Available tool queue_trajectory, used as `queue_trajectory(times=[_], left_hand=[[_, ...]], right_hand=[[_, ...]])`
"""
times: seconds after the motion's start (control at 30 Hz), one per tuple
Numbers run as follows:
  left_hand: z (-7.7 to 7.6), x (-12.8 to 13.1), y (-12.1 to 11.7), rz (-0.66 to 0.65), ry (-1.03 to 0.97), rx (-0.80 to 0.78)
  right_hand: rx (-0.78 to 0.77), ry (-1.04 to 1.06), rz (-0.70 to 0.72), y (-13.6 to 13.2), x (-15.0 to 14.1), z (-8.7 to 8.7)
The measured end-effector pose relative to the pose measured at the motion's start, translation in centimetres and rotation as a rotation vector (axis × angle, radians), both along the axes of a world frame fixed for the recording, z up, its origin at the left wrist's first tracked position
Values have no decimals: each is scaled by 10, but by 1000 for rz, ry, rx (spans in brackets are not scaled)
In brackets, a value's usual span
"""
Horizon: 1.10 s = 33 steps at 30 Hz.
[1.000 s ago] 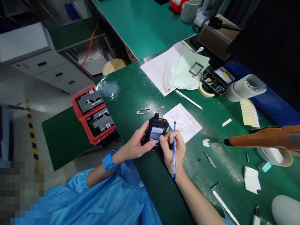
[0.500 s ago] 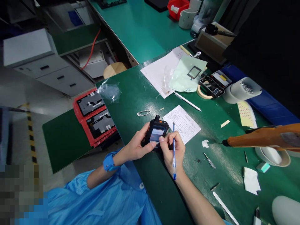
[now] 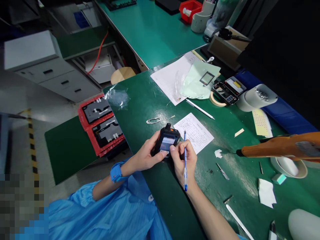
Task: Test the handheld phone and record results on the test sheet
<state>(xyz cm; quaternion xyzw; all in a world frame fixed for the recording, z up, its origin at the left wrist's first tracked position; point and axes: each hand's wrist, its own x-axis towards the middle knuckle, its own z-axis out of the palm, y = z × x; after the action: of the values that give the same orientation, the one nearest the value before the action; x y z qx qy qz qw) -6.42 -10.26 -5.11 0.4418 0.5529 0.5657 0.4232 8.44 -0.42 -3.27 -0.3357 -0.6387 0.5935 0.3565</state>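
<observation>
A black handheld radio (image 3: pixel 167 142) with a stubby antenna, an orange button and a lit screen is gripped by my left hand (image 3: pixel 147 155), thumb on its lower front. My right hand (image 3: pixel 186 163) is closed around a blue pen (image 3: pixel 185 166), tip pointing away from me. The right thumb also rests on the radio, by the lower right of the screen. Just beyond lies a printed form (image 3: pixel 195 131) with a table on it, partly covered by the right hand and the radio. A metal wire loop (image 3: pixel 153 120) lies to the left of the form.
An orange tool (image 3: pixel 277 146) juts in from the right above the green bench. Around it lie a small screwdriver (image 3: pixel 223 171), paper scraps and a bowl (image 3: pixel 301 168). Farther back are a white pen (image 3: pixel 200 109), tape roll (image 3: pixel 217 100) and papers. Red trays (image 3: pixel 86 121) stand left.
The view has shifted very slightly. Both hands keep the same hold on the radio and the pen, and nothing else visibly moves.
</observation>
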Motion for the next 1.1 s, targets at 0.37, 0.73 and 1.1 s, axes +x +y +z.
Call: queue_trajectory(times=[0.37,0.73,1.1], left_hand=[[3,0,1,-14,-209,-33],[6,4,0,-25,-294,-63],[6,4,1,-7,-197,-59]], right_hand=[[-93,159,-95,4,16,-1],[-86,-176,-191,52,53,15],[45,17,-118,13,21,1]])
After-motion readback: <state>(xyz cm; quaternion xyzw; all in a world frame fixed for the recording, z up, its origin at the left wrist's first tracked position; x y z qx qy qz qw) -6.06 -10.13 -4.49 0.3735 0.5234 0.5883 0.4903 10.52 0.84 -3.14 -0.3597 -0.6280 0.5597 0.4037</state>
